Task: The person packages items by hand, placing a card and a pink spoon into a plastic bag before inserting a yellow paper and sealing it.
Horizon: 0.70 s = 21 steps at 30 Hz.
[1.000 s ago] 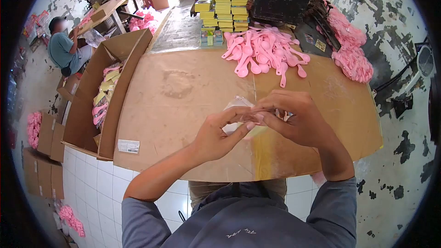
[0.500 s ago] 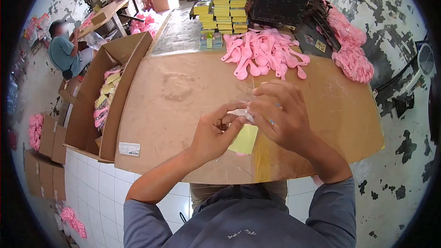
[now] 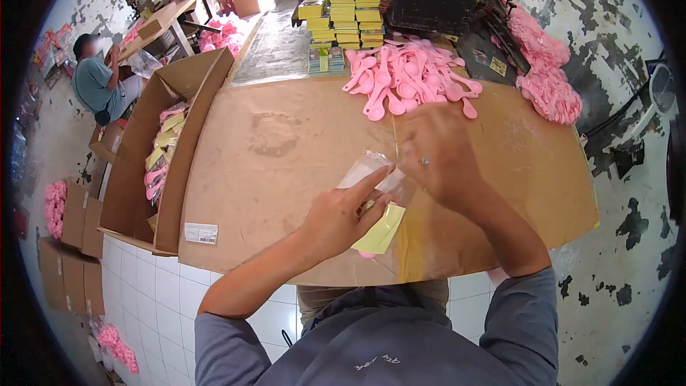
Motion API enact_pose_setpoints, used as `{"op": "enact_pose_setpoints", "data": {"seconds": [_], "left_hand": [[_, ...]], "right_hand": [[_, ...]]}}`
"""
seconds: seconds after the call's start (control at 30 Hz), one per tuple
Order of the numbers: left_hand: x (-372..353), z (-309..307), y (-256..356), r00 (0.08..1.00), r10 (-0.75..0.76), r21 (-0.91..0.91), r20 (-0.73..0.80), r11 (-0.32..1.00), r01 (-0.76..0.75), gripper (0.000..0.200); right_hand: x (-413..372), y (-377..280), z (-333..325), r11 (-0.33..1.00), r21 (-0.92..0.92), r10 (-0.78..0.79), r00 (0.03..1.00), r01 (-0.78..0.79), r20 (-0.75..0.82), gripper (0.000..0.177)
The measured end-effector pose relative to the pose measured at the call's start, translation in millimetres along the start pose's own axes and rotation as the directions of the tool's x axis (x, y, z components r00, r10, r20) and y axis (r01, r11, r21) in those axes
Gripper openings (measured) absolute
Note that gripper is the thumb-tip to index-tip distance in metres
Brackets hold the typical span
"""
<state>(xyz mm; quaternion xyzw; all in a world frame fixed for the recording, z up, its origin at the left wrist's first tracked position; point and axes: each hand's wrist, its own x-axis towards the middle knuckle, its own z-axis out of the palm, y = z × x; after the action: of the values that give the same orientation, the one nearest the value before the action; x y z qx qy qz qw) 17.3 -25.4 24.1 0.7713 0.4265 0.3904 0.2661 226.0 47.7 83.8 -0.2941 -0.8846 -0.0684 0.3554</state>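
Observation:
My left hand point(image 3: 339, 218) is over the cardboard-covered table, index finger stretched along a clear plastic bag point(image 3: 363, 170) and thumb bent beneath, keeping hold of the bag. Just below the fingers a yellow card point(image 3: 386, 230) lies tilted, with a bit of pink point(image 3: 367, 254) showing under its lower edge. My right hand point(image 3: 439, 151) is up to the right of the bag, apart from it and smeared by motion. A small pale-blue spot point(image 3: 426, 161) shows at its fingers; what it is I cannot make out. Beyond that hand lies a heap of pink measuring spoons point(image 3: 411, 75).
Stacks of yellow-edged cards point(image 3: 345, 14) stand at the back. On the left is a long open carton point(image 3: 179, 171) holding packed yellow and pink pieces. Bundled pink spoons point(image 3: 547, 75) lie at the right back. A seated person point(image 3: 100, 78) works at far left.
My right hand has pulled away from the left, up and to the right. The bag, bunched between both hands before, now spreads flatter under my left hand; the yellow card has tilted.

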Motion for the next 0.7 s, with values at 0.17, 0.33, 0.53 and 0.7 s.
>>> {"op": "enact_pose_setpoints", "data": {"seconds": [0.17, 0.33, 0.53, 0.7], "left_hand": [[1, 1, -10, 0.992, -0.126, -0.350, -0.020, 0.930, 0.111, 0.041], [4, -5, -6, 0.982, -0.189, -0.306, 0.017, 0.934, 0.185, 0.035], [3, -4, -7, 0.955, -0.278, -0.470, 0.101, 0.833, 0.292, 0.031], [7, -5, -6, 0.934, -0.322, -0.595, 0.157, 0.724, 0.349, 0.028]], "right_hand": [[-44, 37, -90, 0.267, 0.776, 0.234, 0.820, -0.571, 0.523, 0.008], [-160, 190, -148, 0.528, 0.721, 0.374, 0.885, -0.448, 0.276, 0.008], [-256, 276, -154, 0.625, -0.334, 0.705, 0.694, -0.706, -0.149, 0.033], [-183, 188, -144, 0.514, -0.445, 0.749, 0.636, -0.733, -0.184, 0.030]]}}
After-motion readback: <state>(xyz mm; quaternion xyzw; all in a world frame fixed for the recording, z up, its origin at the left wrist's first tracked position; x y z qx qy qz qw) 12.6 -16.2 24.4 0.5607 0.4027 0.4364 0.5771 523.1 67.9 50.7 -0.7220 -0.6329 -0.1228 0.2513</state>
